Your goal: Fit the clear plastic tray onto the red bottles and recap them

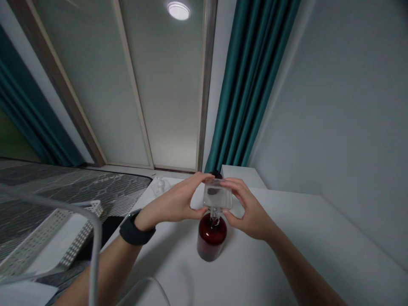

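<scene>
Both my hands hold a clear, square-sided bottle (217, 196) between them. It is upside down, its narrow neck pointing down at the mouth of a dark red bottle (212, 239). Whether the clear neck sits inside the red bottle's mouth or just above it, I cannot tell. My left hand (183, 197), with a black watch (137, 229) on its wrist, grips the left side with thumb below and fingers on top. My right hand (250, 208) pinches the right side the same way. Upright on the white table (248, 272), the red bottle stands under my hands.
A small clear object (160, 186) lies at the table's far left. Behind my hands is a dark rounded thing (216, 174), partly hidden, near a white box-like block (244, 175). A white perforated basket (47, 238) is at left. A pale cable (95, 255) crosses the foreground.
</scene>
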Tool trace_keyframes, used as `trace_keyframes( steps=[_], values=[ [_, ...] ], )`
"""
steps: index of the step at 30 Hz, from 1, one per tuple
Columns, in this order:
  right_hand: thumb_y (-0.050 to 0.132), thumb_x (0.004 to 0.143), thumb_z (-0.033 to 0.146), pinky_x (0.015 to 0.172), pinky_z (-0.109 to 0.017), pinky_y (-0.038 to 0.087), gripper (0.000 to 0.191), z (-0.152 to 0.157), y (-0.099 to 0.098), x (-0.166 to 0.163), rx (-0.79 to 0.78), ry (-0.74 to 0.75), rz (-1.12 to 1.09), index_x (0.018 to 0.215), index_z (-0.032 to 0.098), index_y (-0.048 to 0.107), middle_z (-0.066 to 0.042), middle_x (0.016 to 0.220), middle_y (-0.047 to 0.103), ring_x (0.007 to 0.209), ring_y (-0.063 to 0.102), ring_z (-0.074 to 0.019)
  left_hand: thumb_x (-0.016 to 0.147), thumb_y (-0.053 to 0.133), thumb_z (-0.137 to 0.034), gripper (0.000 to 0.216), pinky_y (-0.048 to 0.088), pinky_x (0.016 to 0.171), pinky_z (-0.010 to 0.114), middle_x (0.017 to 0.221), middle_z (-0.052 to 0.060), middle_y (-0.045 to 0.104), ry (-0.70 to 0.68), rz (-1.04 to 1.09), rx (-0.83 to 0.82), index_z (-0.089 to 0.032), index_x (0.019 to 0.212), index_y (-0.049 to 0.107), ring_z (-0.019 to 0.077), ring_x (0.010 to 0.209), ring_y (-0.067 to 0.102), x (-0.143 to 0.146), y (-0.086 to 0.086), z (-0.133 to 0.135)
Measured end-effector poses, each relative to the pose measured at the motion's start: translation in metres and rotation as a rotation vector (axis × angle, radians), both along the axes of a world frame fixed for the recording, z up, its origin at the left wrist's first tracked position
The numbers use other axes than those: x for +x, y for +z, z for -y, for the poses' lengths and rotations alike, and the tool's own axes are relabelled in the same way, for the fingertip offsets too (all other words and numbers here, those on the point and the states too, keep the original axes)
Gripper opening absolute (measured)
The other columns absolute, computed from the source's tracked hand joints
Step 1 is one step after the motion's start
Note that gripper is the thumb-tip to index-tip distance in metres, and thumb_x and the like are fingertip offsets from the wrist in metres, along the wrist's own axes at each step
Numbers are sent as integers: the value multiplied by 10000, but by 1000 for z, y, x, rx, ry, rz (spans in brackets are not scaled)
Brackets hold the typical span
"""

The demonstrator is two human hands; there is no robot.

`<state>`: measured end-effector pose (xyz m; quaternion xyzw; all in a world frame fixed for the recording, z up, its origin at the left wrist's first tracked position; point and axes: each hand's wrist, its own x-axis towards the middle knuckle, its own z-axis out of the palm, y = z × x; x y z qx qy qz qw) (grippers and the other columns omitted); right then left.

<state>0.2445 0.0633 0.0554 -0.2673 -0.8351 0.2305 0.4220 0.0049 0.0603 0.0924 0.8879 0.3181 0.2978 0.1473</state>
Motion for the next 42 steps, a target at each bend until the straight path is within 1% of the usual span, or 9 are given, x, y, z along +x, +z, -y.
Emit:
trace_keyframes(
  steps=[10, 22, 30, 42],
  values=[
    [613, 777, 91, 1171, -499, 362, 646, 1, 1, 1, -8, -9, 3, 1363, 314, 461, -83, 1385, 449, 1369, 411, -268, 807, 700, -229, 694, 468, 1066, 426, 1374, 97, 542, 5, 4, -2, -240, 1417, 368, 262, 1254, 543, 0, 0, 0],
    [621, 782, 95, 1169, -511, 369, 651, 2, 0, 1, -2, -28, 7, 1373, 318, 462, -88, 1401, 447, 1378, 407, -279, 804, 692, -224, 688, 468, 1070, 474, 1380, 113, 542, 1, 24, -5, -252, 1416, 380, 294, 1272, 534, 1, 2, 2],
    [625, 780, 96, 1172, -492, 366, 647, 1, 2, 0, 6, -32, 9, 1365, 322, 467, -78, 1397, 457, 1373, 417, -265, 789, 694, -207, 695, 467, 1078, 458, 1373, 109, 548, 11, 24, 0, -245, 1413, 389, 288, 1270, 539, 1, 2, 2],
    [623, 789, 98, 1171, -505, 370, 642, 3, 2, 1, 17, -35, 10, 1370, 319, 464, -88, 1405, 453, 1381, 412, -274, 801, 696, -215, 705, 446, 1101, 457, 1391, 105, 528, 15, 12, -11, -248, 1426, 371, 283, 1284, 519, 1, 3, 3]
  ],
)
